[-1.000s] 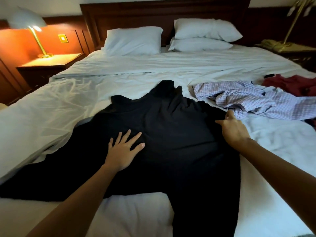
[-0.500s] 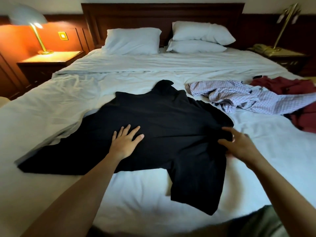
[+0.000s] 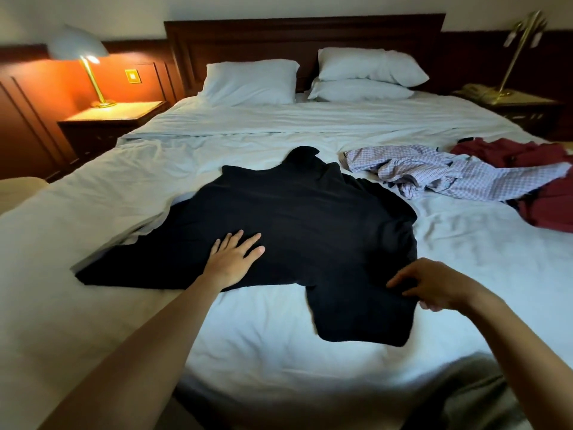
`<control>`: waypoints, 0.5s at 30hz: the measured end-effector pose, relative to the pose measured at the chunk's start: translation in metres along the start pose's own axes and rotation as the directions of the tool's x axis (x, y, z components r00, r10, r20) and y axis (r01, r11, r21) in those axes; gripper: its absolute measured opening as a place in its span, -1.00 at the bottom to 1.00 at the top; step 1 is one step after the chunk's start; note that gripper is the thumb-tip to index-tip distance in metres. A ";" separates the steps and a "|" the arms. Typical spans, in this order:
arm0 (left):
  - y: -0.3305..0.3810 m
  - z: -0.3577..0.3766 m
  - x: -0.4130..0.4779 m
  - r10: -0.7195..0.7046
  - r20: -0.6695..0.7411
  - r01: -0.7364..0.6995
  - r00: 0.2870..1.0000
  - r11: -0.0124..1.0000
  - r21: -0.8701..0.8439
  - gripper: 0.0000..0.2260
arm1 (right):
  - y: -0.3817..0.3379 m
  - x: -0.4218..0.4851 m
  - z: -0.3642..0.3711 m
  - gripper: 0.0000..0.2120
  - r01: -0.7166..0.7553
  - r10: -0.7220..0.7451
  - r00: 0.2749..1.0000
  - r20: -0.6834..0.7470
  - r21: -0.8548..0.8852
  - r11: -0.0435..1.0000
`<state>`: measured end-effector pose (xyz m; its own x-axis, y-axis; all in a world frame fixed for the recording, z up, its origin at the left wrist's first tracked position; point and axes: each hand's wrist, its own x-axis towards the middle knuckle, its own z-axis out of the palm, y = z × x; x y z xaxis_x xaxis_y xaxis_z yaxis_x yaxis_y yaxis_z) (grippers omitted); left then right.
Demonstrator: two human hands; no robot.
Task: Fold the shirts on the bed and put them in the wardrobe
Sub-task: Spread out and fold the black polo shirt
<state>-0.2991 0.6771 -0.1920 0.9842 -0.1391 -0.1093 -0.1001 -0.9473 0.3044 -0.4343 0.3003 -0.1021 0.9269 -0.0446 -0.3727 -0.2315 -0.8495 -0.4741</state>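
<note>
Pressing down with straight, spread fingers, the left hand (image 3: 234, 262) pinned the black shirt (image 3: 294, 218), which lay spread across the middle of the bed (image 3: 279, 352), while the right hand (image 3: 434, 287) sat at the shirt's right edge with fingers curled; whether it pinched the cloth could not be told. A fold drawn from a loose grip would probably drag the body sideways under the left palm and bunch the rumpled right sleeve, giving a skewed fold. The checked shirt (image 3: 449, 172) and red garment (image 3: 542, 193) lay near that sleeve and could be caught up.
</note>
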 end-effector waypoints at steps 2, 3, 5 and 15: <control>0.001 -0.001 -0.002 -0.005 0.004 0.005 1.000 1.000 0.009 -0.51 | 0.002 -0.003 -0.010 -0.67 -0.052 0.043 0.998 -0.054 -0.172 0.984; 0.001 -0.001 -0.002 -0.007 0.006 0.007 1.000 1.000 0.015 -0.51 | -0.001 -0.002 -0.012 -0.70 -0.049 0.014 0.991 -0.132 -0.261 0.964; 0.002 -0.002 -0.003 -0.010 0.009 0.010 1.000 1.000 0.021 -0.51 | -0.018 -0.006 -0.006 -0.83 -0.010 -0.094 0.945 -0.315 -0.313 0.950; -0.003 0.000 -0.007 0.012 0.005 -0.012 1.000 1.000 0.008 -0.52 | -0.109 0.004 0.101 -0.71 0.144 -0.335 0.880 -0.338 -0.482 0.864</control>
<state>-0.3061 0.6813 -0.1919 0.9822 -0.1519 -0.1100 -0.1132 -0.9477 0.2986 -0.4355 0.4461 -0.1320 0.9926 0.0681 0.1005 0.0761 -0.9940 -0.0788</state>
